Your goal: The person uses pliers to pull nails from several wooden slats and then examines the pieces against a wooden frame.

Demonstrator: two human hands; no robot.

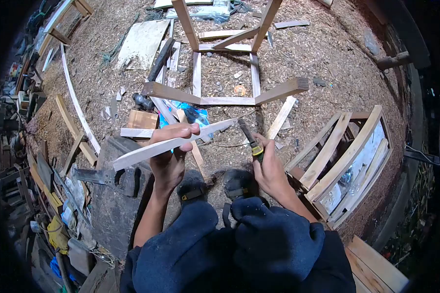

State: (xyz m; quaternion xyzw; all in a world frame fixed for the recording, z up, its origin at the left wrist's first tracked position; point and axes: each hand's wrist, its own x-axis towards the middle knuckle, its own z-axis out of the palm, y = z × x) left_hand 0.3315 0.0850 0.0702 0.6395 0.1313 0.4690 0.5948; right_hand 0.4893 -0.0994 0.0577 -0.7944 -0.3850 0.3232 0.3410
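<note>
My left hand point(168, 151) is closed around a pale wooden slat point(154, 152), which slants up to the right. The slat's far end narrows to a small notched tip. In my right hand point(269, 171) is a chisel point(256, 149) with a yellow and black handle, gripped with the fingers wrapped round it. The chisel's dark blade points up and away, its end right at the narrowed tip of the slat. Both hands are held over the ground, in front of my knees.
Ahead stands a wooden leg frame point(227, 101). A hammer point(160, 61) leans near it, by a blue plastic bag point(193, 115). To my left, a handsaw point(90, 176) lies by a dark board point(112, 210). A slatted wooden frame point(337, 156) is at right. Wood shavings cover the floor.
</note>
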